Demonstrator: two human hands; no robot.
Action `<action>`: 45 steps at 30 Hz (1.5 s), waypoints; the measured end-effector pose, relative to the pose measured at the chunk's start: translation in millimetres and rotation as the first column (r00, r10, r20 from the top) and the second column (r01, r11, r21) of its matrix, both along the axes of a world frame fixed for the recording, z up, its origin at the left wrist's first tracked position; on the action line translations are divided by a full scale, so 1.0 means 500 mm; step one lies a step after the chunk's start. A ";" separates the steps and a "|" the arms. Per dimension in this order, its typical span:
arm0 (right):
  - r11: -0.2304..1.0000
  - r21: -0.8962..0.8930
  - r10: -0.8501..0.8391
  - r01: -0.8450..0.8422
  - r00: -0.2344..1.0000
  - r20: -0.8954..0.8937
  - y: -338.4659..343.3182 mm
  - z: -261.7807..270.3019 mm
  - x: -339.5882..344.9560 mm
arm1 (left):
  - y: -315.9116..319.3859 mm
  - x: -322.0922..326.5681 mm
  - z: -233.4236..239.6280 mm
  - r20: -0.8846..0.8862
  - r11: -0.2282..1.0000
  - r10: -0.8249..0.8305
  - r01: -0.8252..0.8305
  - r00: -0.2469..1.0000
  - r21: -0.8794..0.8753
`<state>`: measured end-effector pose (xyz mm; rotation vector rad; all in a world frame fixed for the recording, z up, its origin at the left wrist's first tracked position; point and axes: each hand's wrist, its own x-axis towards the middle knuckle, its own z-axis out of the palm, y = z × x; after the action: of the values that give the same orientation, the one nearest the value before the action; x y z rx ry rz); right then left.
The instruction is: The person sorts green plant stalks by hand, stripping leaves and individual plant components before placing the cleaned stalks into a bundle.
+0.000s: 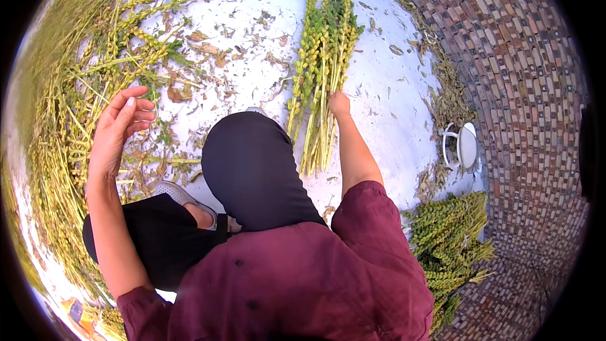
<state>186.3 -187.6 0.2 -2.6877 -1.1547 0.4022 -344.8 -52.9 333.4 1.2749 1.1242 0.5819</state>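
Observation:
My left hand (125, 116) is raised on the left, empty, with its fingers apart. It is nearest to a large spread of cut stalks (61, 118) bearing green and yellow seed capsules, apparently sesame. Ahead of my knee, my right hand (340, 103) is closed at the right edge of a loose bundle of the same stalks (326, 52); its fingertips are hidden against the stems. The bundle lies lengthwise on a pale ground surface (397, 118), leafy tips pointing away from me and bare cut ends towards me.
Dry leaves (208, 52) and plant scraps litter the pale surface. On the right, a small white stool (466, 147) is beside a brick wall (525, 80). Tied bundles of stalks (450, 241) are at the lower right. My black-clad knee (255, 170) partly blocks the middle.

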 end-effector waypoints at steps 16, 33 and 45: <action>0.786 -0.050 0.591 -0.617 0.772 -0.236 0.374 0.548 -0.122 | 0.033 -0.216 0.089 0.695 0.567 0.621 -0.820 0.362 -0.079; 0.429 -0.005 0.854 -0.903 0.407 -0.324 0.180 -0.032 -0.957 | -0.061 -0.382 0.107 0.699 0.450 0.682 -0.877 0.216 -0.168; 0.403 -0.036 0.856 -0.915 0.390 -0.340 0.164 -0.076 -0.955 | -0.052 -0.433 0.109 0.736 0.343 0.648 -0.938 0.195 -0.053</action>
<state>-291.3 -105.6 -38.0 -1.7181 -2.5148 1.0568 -561.5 -78.8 387.9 0.5009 1.0026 2.0802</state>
